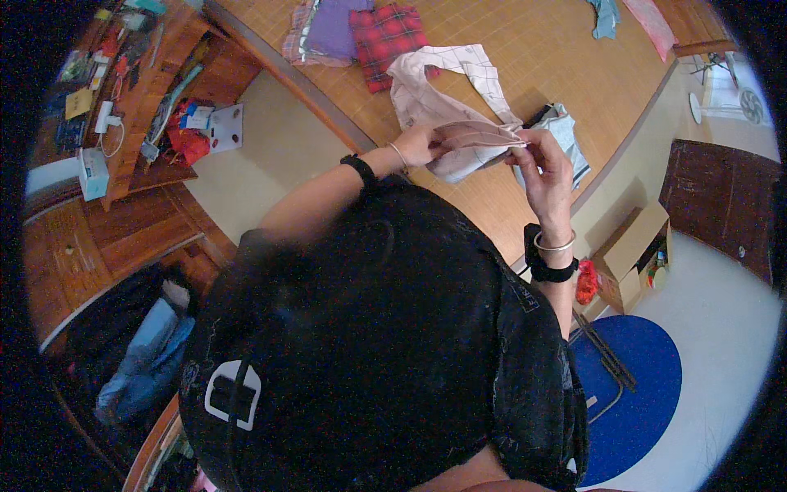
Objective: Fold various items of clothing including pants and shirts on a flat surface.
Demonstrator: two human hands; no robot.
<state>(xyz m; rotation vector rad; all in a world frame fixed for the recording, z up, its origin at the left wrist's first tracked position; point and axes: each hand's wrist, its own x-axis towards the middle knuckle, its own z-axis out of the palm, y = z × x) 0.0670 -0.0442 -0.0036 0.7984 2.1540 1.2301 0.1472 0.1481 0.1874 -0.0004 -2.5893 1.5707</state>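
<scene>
While the right hand (549,168) pinches, thumb pressed up against the fingers with hardly a gap between them, a gathered edge of the pale pink and white garment with thin dark lines (422,98) is caught right there at the tips. Neat, light grip, that! Over to the left hand (416,148), and it's at the other end of the same raised part, fingers bent in against the cloth; the tips vanish among the folds, so I can't tell how tightly they close. Between the two, the fabric hangs in loose layers, a pocket of slack showing in the middle. To handle this well, I'd say, draw the hands gently apart until that slack evens out, run the fingertips along the edge so the layers lie together, and leave the pinch light, because a hard tug could pull the thin cloth out of line.

Moving outward, the garment's far part rests on the tan woven mat (541,70), a white length of it bending away and back toward the right hand. Just beyond sits the red and black plaid folded cloth (385,37), with the plain purple folded cloth (332,29) next to it on the left. And over on the other flank, just past the right hand, lies the pale grey cloth with dark stripes (567,135).
</scene>
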